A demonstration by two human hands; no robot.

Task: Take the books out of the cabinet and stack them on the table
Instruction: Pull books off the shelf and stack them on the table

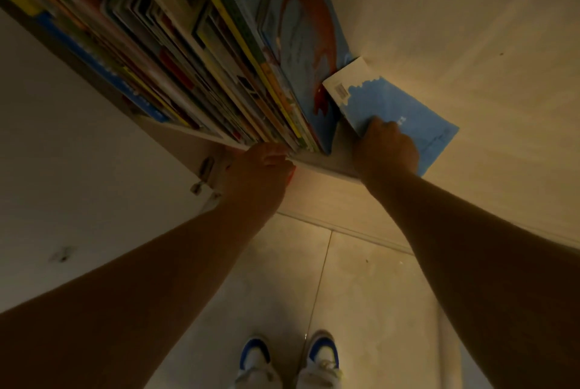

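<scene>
Packed books block left; gap beside wall, seemingly open.

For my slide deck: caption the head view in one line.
Right hand grips a light-blue book at the row's end; left hand rests at the shelf edge.

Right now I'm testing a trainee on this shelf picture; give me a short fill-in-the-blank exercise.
1. The right hand grips a light ____ book.
2. That book leans away from the row of books, to its ____.
3. The left hand rests at the shelf's front ____.

Missing words: blue; right; edge
</scene>
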